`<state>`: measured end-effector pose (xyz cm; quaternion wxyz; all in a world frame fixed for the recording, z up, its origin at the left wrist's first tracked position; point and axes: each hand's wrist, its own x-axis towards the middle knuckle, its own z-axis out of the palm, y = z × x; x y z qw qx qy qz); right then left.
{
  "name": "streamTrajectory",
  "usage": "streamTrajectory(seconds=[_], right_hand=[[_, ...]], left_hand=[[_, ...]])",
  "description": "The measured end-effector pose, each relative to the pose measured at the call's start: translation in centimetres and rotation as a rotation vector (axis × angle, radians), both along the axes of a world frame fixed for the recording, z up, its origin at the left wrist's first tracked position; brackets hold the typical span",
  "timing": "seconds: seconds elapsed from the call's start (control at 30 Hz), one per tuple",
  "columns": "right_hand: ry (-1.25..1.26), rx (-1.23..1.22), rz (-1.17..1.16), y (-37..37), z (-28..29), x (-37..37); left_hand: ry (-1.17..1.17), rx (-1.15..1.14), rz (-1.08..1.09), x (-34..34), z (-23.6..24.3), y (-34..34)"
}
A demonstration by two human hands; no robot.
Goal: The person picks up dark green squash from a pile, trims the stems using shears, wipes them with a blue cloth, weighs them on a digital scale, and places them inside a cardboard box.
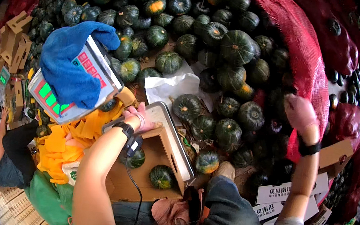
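My left hand (141,117), in the middle of the frame, rests on the scale tray (173,134); its fingers are mostly hidden. My right hand (300,113), at the right, is raised over the pumpkins (237,47), fingers curled together, holding nothing.

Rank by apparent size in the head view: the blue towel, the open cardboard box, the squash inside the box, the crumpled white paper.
1. Open cardboard box
2. Blue towel, though it sits nearer the camera, so its rank against the box is unsure
3. Crumpled white paper
4. Squash inside the box

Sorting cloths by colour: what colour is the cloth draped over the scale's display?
Bright blue; the cloth on the scale shows in the head view.
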<state>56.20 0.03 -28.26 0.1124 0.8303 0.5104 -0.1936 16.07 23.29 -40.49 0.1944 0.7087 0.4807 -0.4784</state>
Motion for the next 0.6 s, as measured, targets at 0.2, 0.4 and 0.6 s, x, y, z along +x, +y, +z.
streamTrajectory(seconds=[0.2,0.4,0.6], right_hand=[[0.477,0.626,0.088,22.7,-1.1,0.2],[0.006,0.525,-0.137,39.0,-8.2,2.5],[0.482,0.461,-0.150,44.2,-15.5,13.1]], left_hand=[[-0.226,0.113,0.305,-2.9,-0.4,-1.2],[-0.217,0.084,0.236,-3.7,-2.5,-1.4],[-0.136,-0.020,0.291,-2.1,-1.7,-1.3]])
